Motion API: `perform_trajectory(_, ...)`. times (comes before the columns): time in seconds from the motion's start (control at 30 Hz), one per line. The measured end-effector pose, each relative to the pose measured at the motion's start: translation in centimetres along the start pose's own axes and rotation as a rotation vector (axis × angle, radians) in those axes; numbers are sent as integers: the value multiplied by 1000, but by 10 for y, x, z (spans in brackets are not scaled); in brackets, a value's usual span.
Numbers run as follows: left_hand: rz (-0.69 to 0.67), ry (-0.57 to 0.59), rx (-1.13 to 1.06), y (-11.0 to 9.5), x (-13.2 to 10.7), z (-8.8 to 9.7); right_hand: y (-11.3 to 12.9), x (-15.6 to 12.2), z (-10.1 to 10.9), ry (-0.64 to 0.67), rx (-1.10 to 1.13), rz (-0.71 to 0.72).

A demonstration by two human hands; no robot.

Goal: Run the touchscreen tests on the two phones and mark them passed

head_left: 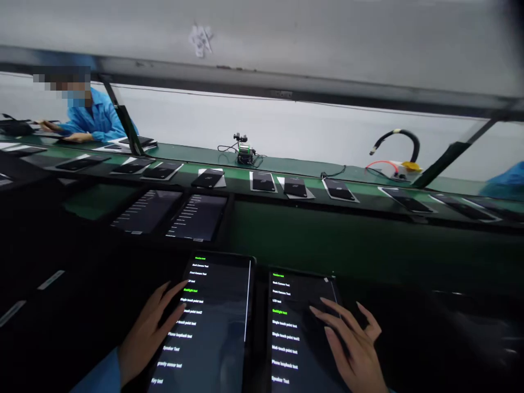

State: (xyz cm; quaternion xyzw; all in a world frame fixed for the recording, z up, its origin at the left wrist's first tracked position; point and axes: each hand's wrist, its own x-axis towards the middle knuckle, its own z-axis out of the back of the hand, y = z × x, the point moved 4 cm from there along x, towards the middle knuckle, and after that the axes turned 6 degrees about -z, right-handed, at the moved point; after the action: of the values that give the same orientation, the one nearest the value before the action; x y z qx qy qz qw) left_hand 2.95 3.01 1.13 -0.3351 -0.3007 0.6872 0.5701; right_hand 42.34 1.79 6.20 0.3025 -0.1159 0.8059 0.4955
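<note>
The left hand (149,330) is lying open, fingers loosely spread, on the left tablet (213,322), its fingertips touching the lit test menu near the highlighted line. Just beside it, the right hand (352,344) is resting flat and spread on the right tablet (301,333), fingers reaching toward the same highlighted entry. To do this well, I judge each tap is best made with one fingertip squarely on its line, the other fingers lifted clear of neighbouring entries. Beyond the hands, two more tablets (172,213) are lying on the dark bench (368,245); farther off, a green conveyor (286,180) is carrying a row of phones (262,181), and a person in a blue coat (98,117) is working far left
</note>
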Motion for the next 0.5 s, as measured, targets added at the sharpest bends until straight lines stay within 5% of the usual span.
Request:
perform_trajectory(0.27,-103,-84,82,-12,0,-1,-6,-7,-5,-12,-100,130)
perform_trajectory(0.4,-189,-158,-77,-15,2,2,-5,-17,-9,-15,-96,8)
perform_trajectory(0.5,-90,-296,36,7,-11,3,0,-39,-2,-80,-75,-139)
